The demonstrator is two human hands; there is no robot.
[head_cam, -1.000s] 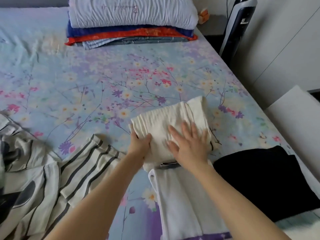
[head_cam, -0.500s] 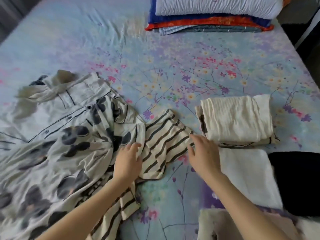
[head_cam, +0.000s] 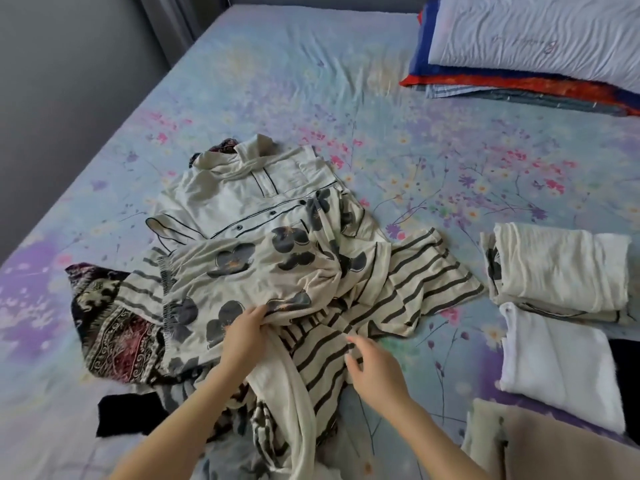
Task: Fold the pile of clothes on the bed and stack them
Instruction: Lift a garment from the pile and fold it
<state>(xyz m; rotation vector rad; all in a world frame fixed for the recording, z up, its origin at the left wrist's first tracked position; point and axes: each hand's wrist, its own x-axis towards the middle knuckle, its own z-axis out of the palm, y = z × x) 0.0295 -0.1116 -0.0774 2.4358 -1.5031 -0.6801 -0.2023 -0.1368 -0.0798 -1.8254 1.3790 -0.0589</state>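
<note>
Both bare forearms reach away from the near edge. The left hand grips the flowered garment with curled fingers; the right hand, just right of it, has loose, half-bent fingers

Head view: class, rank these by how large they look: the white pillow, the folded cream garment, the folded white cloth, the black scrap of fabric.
1. white pillow, though the frame cuts it off.
2. folded cream garment and folded white cloth: too alike to rank.
3. black scrap.
</note>
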